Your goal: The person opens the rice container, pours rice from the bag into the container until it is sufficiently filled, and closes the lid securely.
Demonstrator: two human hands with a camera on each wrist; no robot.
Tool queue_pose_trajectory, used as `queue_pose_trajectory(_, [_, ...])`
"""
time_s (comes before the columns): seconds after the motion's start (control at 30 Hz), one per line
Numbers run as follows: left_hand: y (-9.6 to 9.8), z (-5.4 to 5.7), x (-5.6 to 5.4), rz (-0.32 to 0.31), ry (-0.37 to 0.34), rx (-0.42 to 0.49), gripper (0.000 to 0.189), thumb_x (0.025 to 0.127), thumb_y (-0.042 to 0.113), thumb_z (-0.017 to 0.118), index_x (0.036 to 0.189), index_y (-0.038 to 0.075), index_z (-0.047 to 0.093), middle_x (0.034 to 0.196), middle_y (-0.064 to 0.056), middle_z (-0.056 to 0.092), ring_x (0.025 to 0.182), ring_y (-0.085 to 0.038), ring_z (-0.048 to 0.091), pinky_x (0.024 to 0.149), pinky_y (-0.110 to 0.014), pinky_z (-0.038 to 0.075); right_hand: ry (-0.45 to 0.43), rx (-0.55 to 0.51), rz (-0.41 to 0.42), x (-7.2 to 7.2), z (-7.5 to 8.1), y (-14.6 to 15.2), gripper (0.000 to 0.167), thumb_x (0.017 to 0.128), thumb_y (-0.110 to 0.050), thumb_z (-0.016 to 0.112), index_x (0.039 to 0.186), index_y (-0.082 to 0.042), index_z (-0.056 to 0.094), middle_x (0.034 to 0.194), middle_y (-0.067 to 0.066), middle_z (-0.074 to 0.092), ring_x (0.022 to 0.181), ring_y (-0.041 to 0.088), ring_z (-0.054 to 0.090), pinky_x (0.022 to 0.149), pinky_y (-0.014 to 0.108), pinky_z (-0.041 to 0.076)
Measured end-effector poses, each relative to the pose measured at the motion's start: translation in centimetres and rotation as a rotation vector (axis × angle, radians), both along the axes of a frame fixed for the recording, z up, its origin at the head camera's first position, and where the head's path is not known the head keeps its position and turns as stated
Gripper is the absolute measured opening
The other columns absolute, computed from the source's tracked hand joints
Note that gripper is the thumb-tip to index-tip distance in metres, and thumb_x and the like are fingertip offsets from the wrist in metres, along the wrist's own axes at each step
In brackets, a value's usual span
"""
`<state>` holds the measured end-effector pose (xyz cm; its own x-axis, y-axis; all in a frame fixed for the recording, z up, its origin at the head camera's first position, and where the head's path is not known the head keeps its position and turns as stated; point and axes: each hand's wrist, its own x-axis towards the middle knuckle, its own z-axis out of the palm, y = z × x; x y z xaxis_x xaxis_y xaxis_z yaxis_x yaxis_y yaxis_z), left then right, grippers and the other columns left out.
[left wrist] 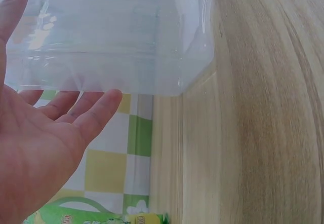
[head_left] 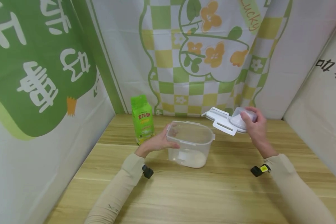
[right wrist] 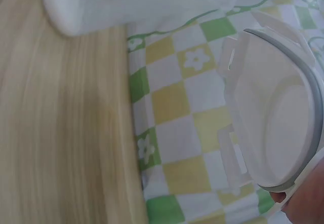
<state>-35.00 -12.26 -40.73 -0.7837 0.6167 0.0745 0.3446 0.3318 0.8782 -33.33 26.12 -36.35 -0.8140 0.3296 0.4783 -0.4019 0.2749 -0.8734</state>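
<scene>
A clear plastic storage container (head_left: 188, 141) stands uncovered on the table, with a white layer of contents (head_left: 194, 159) at its bottom. My left hand (head_left: 156, 142) holds its left side, thumb at the front and fingers behind; the left wrist view shows the fingertips (left wrist: 109, 102) against the clear wall (left wrist: 126, 41). To the right, above the table, my right hand (head_left: 258, 127) grips the white lid (head_left: 221, 120) by the clear cup (head_left: 244, 115) on its top. The right wrist view shows the lid's underside (right wrist: 268, 107) with a grey seal and side clips.
A green printed bag (head_left: 143, 119) stands upright behind my left hand, left of the container. Behind the wooden table (head_left: 184, 193) hangs a checked cloth (head_left: 184, 81). More printed cloth (head_left: 42, 68) borders the left side.
</scene>
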Motion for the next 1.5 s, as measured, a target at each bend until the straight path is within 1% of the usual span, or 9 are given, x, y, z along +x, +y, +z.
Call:
queue_pose_trajectory(0.27, [-0.2, 0.0, 0.0, -0.010, -0.025, -0.005, 0.098, 0.083, 0.033, 0.079, 0.152, 0.024, 0.011, 0.149, -0.018, 0.036, 0.133, -0.036, 0.043, 0.102, -0.048, 0.047, -0.125, 0.150, -0.060, -0.6, -1.4, 2.4, 0.042, 0.090, -0.028, 0.069, 0.125, -0.007, 0.058, 0.099, -0.012, 0.051, 0.080, 0.004, 0.049, 0.064, 0.014, 0.042])
queue_pose_trajectory(0.33, [-0.3, 0.0, 0.0, -0.012, -0.027, -0.004, 0.097, 0.083, 0.034, 0.079, 0.152, 0.026, 0.011, 0.150, -0.018, 0.036, 0.133, -0.036, 0.042, 0.102, -0.048, 0.047, -0.144, 0.189, -0.063, -0.8, -1.7, 3.0, 0.045, 0.091, -0.031, 0.068, 0.126, -0.006, 0.057, 0.104, -0.008, 0.053, 0.082, 0.003, 0.047, 0.066, 0.015, 0.041])
queue_pose_trajectory(0.43, [-0.3, 0.0, 0.0, -0.012, -0.037, -0.005, 0.097, 0.083, 0.033, 0.079, 0.152, 0.027, 0.011, 0.150, -0.018, 0.035, 0.132, -0.036, 0.044, 0.102, -0.048, 0.047, -0.166, 0.247, -0.069, -1.0, -2.1, 3.6, 0.050, 0.091, -0.034, 0.068, 0.128, -0.003, 0.056, 0.116, 0.006, 0.056, 0.088, 0.005, 0.047, 0.071, 0.016, 0.039])
queue_pose_trajectory(0.57, [-0.3, 0.0, 0.0, -0.008, -0.051, -0.007, 0.096, 0.084, 0.029, 0.078, 0.152, 0.026, 0.010, 0.151, -0.019, 0.035, 0.128, -0.037, 0.050, 0.102, -0.047, 0.048, -0.193, 0.310, -0.063, -1.1, -2.6, 4.4, 0.055, 0.091, -0.038, 0.067, 0.128, -0.001, 0.054, 0.127, 0.020, 0.055, 0.099, 0.012, 0.047, 0.076, 0.018, 0.038])
queue_pose_trajectory(0.77, [-0.3, -0.2, 0.0, -0.005, -0.064, -0.019, 0.095, 0.085, 0.029, 0.078, 0.153, 0.025, 0.011, 0.151, -0.019, 0.035, 0.128, -0.037, 0.051, 0.105, -0.049, 0.046, -0.241, 0.369, -0.051, -1.1, -3.5, 5.4, 0.055, 0.091, -0.040, 0.066, 0.127, 0.000, 0.052, 0.129, 0.025, 0.053, 0.105, 0.025, 0.047, 0.077, 0.022, 0.037])
queue_pose_trajectory(0.97, [-0.5, -0.5, -0.1, 0.005, -0.051, -0.018, 0.093, 0.085, 0.027, 0.077, 0.153, 0.023, 0.013, 0.150, -0.020, 0.037, 0.130, -0.038, 0.049, 0.105, -0.049, 0.045, -0.286, 0.398, -0.050, -1.5, -4.4, 5.9, 0.059, 0.091, -0.042, 0.065, 0.129, 0.001, 0.051, 0.132, 0.030, 0.051, 0.112, 0.037, 0.048, 0.079, 0.028, 0.036])
queue_pose_trajectory(1.07, [-0.5, -0.6, -0.2, 0.009, -0.052, -0.014, 0.093, 0.085, 0.025, 0.077, 0.153, 0.022, 0.014, 0.150, -0.020, 0.038, 0.130, -0.038, 0.049, 0.105, -0.048, 0.045, -0.286, 0.399, -0.044, -1.7, -4.9, 6.1, 0.060, 0.091, -0.041, 0.065, 0.130, 0.003, 0.051, 0.134, 0.030, 0.050, 0.117, 0.039, 0.047, 0.082, 0.028, 0.035])
queue_pose_trajectory(1.3, [-0.5, -0.6, -0.1, 0.018, -0.058, -0.023, 0.094, 0.084, 0.029, 0.078, 0.154, 0.024, 0.015, 0.150, -0.017, 0.039, 0.131, -0.036, 0.049, 0.105, -0.047, 0.045, -0.250, 0.413, -0.051, -1.9, -5.8, 6.7, 0.054, 0.091, -0.036, 0.066, 0.125, 0.004, 0.054, 0.132, 0.028, 0.053, 0.118, 0.035, 0.047, 0.085, 0.024, 0.033])
queue_pose_trajectory(1.5, [-0.7, -0.6, -0.1, 0.015, -0.064, -0.022, 0.095, 0.084, 0.031, 0.078, 0.154, 0.025, 0.014, 0.150, -0.016, 0.038, 0.131, -0.036, 0.048, 0.105, -0.047, 0.046, -0.267, 0.488, -0.022, -2.0, -5.8, 7.1, 0.052, 0.092, -0.035, 0.066, 0.123, 0.005, 0.055, 0.128, 0.029, 0.055, 0.116, 0.038, 0.048, 0.085, 0.031, 0.035])
